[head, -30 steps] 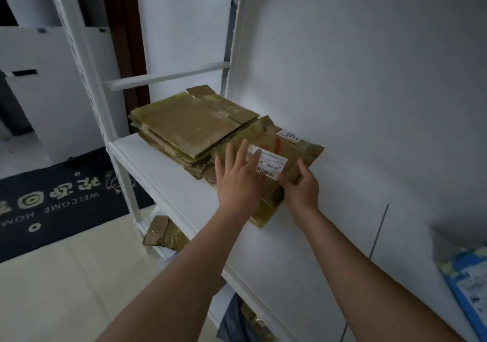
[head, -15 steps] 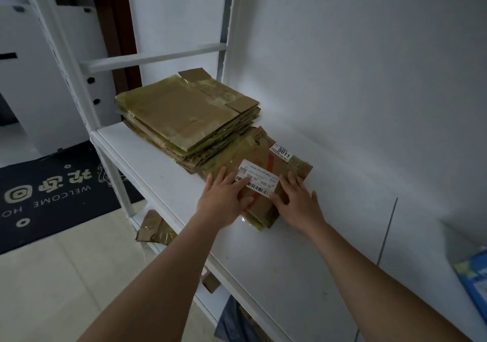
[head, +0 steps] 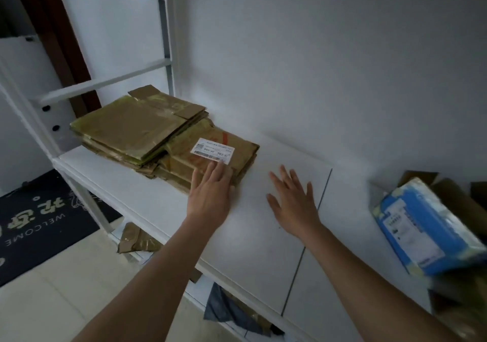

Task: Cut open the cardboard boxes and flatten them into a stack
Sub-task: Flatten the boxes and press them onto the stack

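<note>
Just the 1 head view here, so starting with the hands. The left hand (head: 210, 191) is spread flat with straight fingers, and its fingertips sit on the near edge of the flattened box (head: 210, 157), right below the white shipping label (head: 212, 150). It isn't curled round anything, just resting on the cardboard. The right hand (head: 292, 199) is also wide open, fingers fanned out, palm down over the bare white shelf (head: 250, 236) just to the right of that box. Can't tell if it actually touches the shelf or floats a bit above it. The 2 hands are apart, neither one holding anything.

The labelled flattened box lies at the right side of the stack of flattened boxes (head: 131, 128), partly tucked under the taller pile on the left, all of it on the white shelf against the white wall (head: 316, 65).

Off to the right on the same shelf there's a blue parcel (head: 421, 225) with a printed label, tilted, with brown cardboard behind it. Below the shelf some crumpled cardboard scraps (head: 137, 239) sit on a lower level. The floor is pale tile with a dark welcome mat (head: 39, 217) on the left.
</note>
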A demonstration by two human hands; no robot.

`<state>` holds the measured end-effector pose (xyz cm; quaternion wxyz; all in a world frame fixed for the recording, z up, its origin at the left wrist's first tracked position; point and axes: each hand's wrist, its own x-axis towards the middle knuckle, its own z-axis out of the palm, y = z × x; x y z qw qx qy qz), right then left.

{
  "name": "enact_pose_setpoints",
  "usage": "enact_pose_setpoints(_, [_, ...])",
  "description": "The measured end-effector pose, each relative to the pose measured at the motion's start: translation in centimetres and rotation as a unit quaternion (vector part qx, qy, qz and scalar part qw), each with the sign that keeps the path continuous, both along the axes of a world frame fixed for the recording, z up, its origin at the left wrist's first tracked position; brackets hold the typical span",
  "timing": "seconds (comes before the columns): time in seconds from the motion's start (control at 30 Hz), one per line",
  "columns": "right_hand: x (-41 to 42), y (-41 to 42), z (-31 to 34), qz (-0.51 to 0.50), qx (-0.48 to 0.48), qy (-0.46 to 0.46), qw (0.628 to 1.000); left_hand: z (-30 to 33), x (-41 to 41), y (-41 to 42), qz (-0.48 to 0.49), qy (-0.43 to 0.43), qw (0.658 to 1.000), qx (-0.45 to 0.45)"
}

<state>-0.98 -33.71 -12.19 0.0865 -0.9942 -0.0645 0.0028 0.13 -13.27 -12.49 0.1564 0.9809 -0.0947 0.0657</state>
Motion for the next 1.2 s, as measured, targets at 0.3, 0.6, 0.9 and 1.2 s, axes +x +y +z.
enact_pose_setpoints(0.3, [-12.2,-16.7,2.9,-0.253,-0.066,-0.141,0.955,1.8,-7.6,-13.6,-0.135,0.102,0.985,-0.042])
enact_pose_setpoints(0.6, [-14.2,-25.0,2.6,-0.345,-0.037,-0.101,0.933,2.7,-11.4,-21.1,-0.195,0.158,0.968,-0.004])
enact_pose_setpoints(0.9, [-16.7,-25.0,4.5,-0.213,0.126,-0.328,0.912,3.3,-11.3,-17.9,-0.117,0.196,0.967,-0.115])
enact_pose_setpoints(1.2, [-15.6,-14.0,5.2,-0.369,0.735,-0.048,0.567,6.3,-11.4,-12.4,0.115,0.247,0.861,-0.429])
